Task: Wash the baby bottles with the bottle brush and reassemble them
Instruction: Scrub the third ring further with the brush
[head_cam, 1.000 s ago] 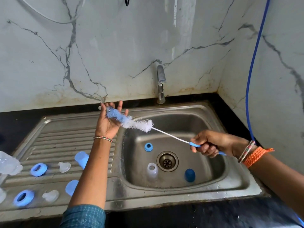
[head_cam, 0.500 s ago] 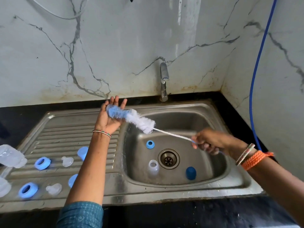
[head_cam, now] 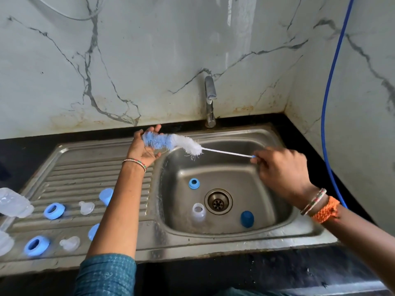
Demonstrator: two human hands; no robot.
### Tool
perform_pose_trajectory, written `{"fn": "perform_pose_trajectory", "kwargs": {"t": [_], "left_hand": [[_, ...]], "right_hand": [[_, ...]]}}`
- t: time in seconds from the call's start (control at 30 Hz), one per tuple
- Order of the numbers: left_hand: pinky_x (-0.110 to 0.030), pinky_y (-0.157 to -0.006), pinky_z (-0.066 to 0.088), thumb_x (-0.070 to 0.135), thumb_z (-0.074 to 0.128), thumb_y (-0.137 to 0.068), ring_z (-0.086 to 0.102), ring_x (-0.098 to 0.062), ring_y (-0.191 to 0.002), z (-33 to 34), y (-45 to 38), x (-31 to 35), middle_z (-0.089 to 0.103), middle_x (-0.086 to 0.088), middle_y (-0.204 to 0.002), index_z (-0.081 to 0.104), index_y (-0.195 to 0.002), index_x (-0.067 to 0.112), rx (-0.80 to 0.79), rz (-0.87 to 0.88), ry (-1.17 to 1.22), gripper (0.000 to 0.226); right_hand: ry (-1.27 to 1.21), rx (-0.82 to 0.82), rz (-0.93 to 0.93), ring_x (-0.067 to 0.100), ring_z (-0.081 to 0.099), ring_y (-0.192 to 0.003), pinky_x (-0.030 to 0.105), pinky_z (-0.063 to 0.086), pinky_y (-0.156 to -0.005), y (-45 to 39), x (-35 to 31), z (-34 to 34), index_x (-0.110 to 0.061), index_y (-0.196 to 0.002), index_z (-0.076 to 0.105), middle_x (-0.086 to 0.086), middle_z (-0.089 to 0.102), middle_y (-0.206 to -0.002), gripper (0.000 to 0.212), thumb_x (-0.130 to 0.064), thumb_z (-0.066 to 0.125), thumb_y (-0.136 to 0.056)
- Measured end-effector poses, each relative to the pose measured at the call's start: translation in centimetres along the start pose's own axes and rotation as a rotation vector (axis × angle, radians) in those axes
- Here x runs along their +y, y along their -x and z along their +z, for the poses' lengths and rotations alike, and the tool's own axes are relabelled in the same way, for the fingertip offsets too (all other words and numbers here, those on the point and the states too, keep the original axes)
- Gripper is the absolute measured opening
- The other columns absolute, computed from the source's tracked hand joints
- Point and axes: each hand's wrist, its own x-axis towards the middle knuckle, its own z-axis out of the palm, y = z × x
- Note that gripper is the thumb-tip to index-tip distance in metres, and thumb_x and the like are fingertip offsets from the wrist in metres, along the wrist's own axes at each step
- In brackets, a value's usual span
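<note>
a: state of the hands?

b: right hand (head_cam: 282,169) is closed round the handle end of the bottle brush (head_cam: 171,143). left hand (head_cam: 142,146) is flat, palm up, with the blue bristle tip lying across its fingers.

a: orientation of the brush?

b: long axis runs nearly level, left to right, across the back of the sink (head_cam: 277,229), above the basin, under the tap (head_cam: 210,97).

a: and the parts to wash?

b: a clear bottle (head_cam: 198,212), a blue ring (head_cam: 194,183) and a blue cap (head_cam: 247,218) lie in the basin, below and nearer the person than the brush. the bottle lies between the two forearms; neither hand is clearly nearer. in my judgement the left, holding nothing, is the one to lift it.
</note>
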Motion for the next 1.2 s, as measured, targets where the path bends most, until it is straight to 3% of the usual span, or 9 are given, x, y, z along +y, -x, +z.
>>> {"fn": "perform_pose_trajectory", "kwargs": {"t": [0.13,0.23,0.37,0.6,0.67,0.8,0.87,1.0,1.2], "left_hand": [[-0.048,-0.102,0.032,0.034,0.044,-0.088,0.067,-0.016,-0.097,-0.4,1.3,-0.1,0.072,0.009,-0.071,0.061,-0.046,0.022,-0.297,0.029,0.24,0.047],[-0.054,-0.101,0.032,0.031,0.057,-0.077,0.07,-0.016,-0.084,-0.4,2.2,-0.5,0.066,0.01,-0.056,0.06,-0.045,0.02,-0.407,0.067,0.49,0.033],[-0.05,-0.096,0.039,0.035,0.058,-0.078,0.069,-0.014,-0.078,0.0,1.4,-0.7,0.057,0.011,-0.052,0.055,-0.046,0.022,-0.267,0.087,0.457,0.035],[-0.037,-0.106,0.038,0.05,0.035,-0.097,0.064,-0.014,-0.053,-0.8,-1.1,-1.0,0.052,0.009,-0.045,0.041,-0.056,0.02,0.114,0.055,0.513,0.052],[-0.037,-0.093,0.042,0.054,0.033,-0.096,0.06,-0.013,-0.064,-0.3,-0.8,-1.1,0.053,0.008,-0.05,0.041,-0.061,0.021,0.069,0.06,0.451,0.049],[-0.043,-0.089,0.042,0.043,0.045,-0.094,0.058,-0.015,-0.079,0.4,0.4,-1.7,0.057,0.007,-0.061,0.046,-0.069,0.021,-0.085,0.089,0.266,0.034],[-0.044,-0.088,0.043,0.04,0.051,-0.086,0.061,-0.016,-0.087,0.1,1.3,-2.2,0.059,0.007,-0.065,0.047,-0.071,0.02,-0.132,0.067,0.22,0.024],[-0.041,-0.083,0.045,0.033,0.049,-0.085,0.061,-0.017,-0.1,-1.3,1.7,-2.6,0.068,0.008,-0.079,0.055,-0.081,0.022,-0.114,0.043,0.222,0.012],[-0.033,-0.074,0.042,0.041,0.038,-0.099,0.059,-0.019,-0.089,-0.9,0.4,-1.6,0.067,0.007,-0.098,0.058,-0.083,0.025,0.172,-0.079,0.071,0.031]], "right_hand": [[-0.912,-1.022,0.435,0.007,0.03,-0.036,0.015,0.021,-0.039,-1.1,1.7,-0.6,-0.016,-0.059,0.061,-0.006,0.039,-0.045,0.022,-0.025,0.056,-0.078],[-1.349,-1.3,0.534,0.004,0.019,-0.034,0.012,0.015,-0.034,-0.4,2.5,-0.5,-0.017,-0.057,0.051,-0.006,0.028,-0.048,0.019,-0.016,0.045,-0.075],[-1.209,-0.973,0.546,0.006,0.029,-0.032,0.015,0.026,-0.033,-0.1,2.3,0.3,-0.006,-0.078,0.058,0.0,0.041,-0.051,0.029,-0.017,0.04,-0.099],[-0.068,0.098,-0.185,0.026,0.065,-0.067,0.027,0.045,-0.051,1.4,1.6,0.4,-0.022,-0.093,0.071,-0.003,0.065,-0.076,0.022,-0.038,0.058,-0.087],[-0.107,0.071,-0.101,0.027,0.063,-0.063,0.026,0.042,-0.05,1.4,1.1,0.8,-0.021,-0.082,0.071,-0.002,0.064,-0.069,0.019,-0.031,0.057,-0.091],[-0.773,-0.96,0.474,0.007,0.033,-0.031,0.015,0.023,-0.033,0.3,0.7,1.5,-0.011,-0.067,0.056,-0.007,0.041,-0.042,0.038,-0.024,0.042,-0.1],[-0.955,-1.157,0.547,0.003,0.023,-0.031,0.013,0.018,-0.03,0.2,1.8,2.3,-0.008,-0.072,0.053,-0.007,0.035,-0.043,0.037,-0.021,0.036,-0.102],[-0.848,-0.795,0.395,0.007,0.033,-0.034,0.018,0.028,-0.036,0.1,2.7,2.0,-0.012,-0.07,0.066,-0.004,0.044,-0.046,0.04,-0.03,0.047,-0.1],[0.012,-0.071,-0.038,0.03,0.061,-0.059,0.031,0.039,-0.049,0.7,0.2,-0.3,-0.018,-0.067,0.056,0.003,0.062,-0.063,0.041,-0.043,0.043,-0.097]]}}
